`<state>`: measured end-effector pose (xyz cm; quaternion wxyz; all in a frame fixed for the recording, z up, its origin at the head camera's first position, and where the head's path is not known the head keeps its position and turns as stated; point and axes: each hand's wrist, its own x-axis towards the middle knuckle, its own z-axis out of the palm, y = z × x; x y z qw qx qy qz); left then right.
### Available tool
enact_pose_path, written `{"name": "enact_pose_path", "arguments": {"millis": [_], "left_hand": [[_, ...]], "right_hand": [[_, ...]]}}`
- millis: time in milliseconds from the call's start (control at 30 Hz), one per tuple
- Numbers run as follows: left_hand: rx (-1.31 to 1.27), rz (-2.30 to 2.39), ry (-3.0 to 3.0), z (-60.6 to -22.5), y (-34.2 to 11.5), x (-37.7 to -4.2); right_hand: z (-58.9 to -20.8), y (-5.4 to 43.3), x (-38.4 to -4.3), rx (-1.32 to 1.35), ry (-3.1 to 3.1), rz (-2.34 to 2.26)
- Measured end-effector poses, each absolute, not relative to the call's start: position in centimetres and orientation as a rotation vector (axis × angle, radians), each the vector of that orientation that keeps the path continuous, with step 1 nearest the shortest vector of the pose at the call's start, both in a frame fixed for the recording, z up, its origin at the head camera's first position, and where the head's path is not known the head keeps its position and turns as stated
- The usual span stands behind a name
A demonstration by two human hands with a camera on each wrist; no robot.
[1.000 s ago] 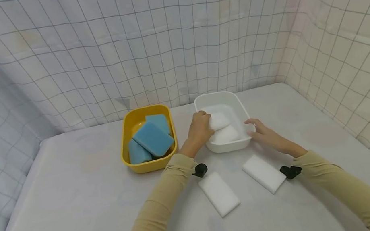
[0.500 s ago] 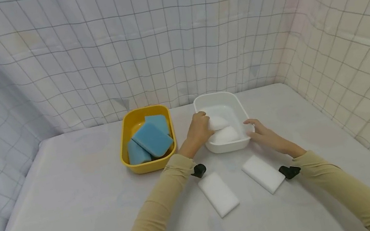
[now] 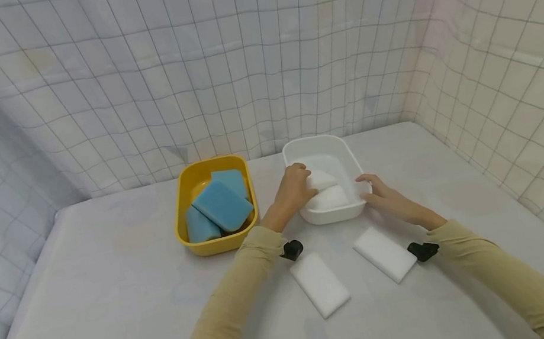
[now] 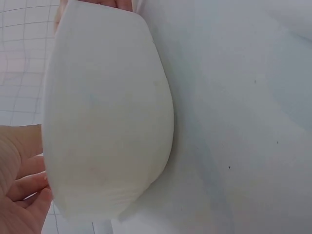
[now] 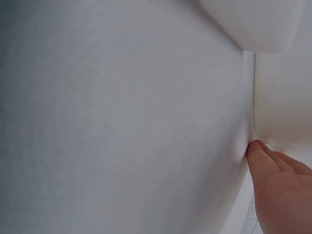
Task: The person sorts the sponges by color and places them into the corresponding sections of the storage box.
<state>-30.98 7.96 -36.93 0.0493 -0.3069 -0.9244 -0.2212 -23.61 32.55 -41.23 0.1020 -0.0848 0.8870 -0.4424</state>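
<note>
A white plastic tub (image 3: 337,163) stands at the back of the table with two white sponges in it, a rear one (image 3: 324,177) and a front one (image 3: 329,198). Reaching over the tub's left rim, my left hand (image 3: 292,189) has curled fingers and thumb at the left end of the rear sponge, which bends under them. Its fingertips are partly hidden. On the opposite side, my right hand (image 3: 383,197) grips the tub's right front rim between fingers and thumb. The left wrist view is mostly filled by the tub's outer wall (image 4: 107,107).
Left of the white tub stands a yellow tub (image 3: 221,245) with several blue sponges (image 3: 224,204) piled in it. Two more white sponges, one left (image 3: 320,284) and one right (image 3: 385,253), lie flat in front. A gridded sheet (image 3: 212,71) hangs behind the table.
The rear sponge under my left hand has gone from flat to bent. My right hand keeps its grip on the rim, and the head view has shifted slightly.
</note>
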Motion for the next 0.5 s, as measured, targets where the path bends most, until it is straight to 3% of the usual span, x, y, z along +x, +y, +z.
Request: {"name": "enact_pose_path", "arguments": {"millis": [500], "left_hand": [[-0.961, -1.074, -2.606, -35.7, 4.7, -27.9]], "right_hand": [[-41.4, 32.6, -23.8, -0.244, 2.62, -1.297]]}}
